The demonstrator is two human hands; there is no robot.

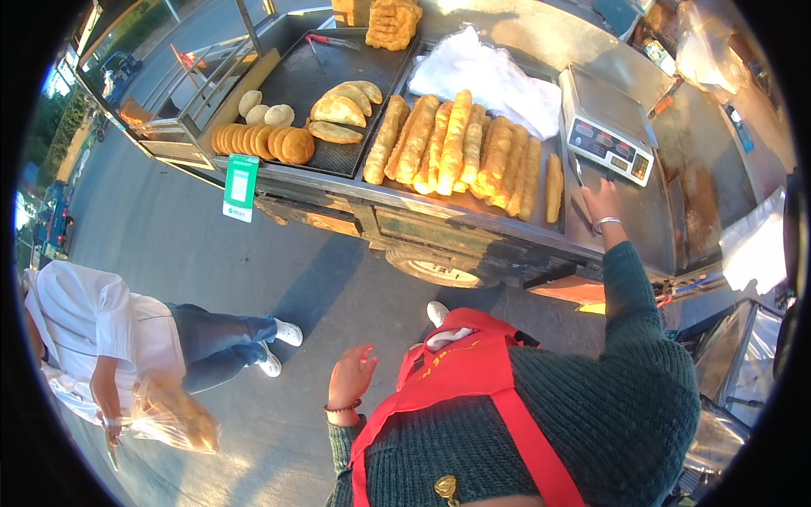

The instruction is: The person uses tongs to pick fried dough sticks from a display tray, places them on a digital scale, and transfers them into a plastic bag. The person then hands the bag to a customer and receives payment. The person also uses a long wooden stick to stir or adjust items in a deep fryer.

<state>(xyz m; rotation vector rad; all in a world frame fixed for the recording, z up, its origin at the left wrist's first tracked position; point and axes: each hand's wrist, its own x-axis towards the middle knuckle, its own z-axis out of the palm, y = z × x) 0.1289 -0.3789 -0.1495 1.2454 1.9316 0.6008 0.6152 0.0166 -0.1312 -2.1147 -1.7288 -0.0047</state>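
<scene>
My right hand (602,204) reaches onto the metal counter beside the scale, its fingers on a pair of metal tongs (579,172). Part of the tongs is hidden beneath the hand. Just to its left lies a single fried dough stick (554,189), apart from a large pile of fried dough sticks (453,146). A digital scale (608,127) stands right above the hand. My left hand (351,378) hangs in the air by my red apron (450,371), holding nothing, fingers slightly spread.
A black tray (285,79) bears half-moon pastries (342,108), round flat cakes (266,142), sesame balls (279,115) and red-handled tongs (332,42). White plastic bags (485,79) lie behind the dough sticks. A printed-code sign (241,188) hangs in front. At left, a person (108,323) carries a bag of food (171,415).
</scene>
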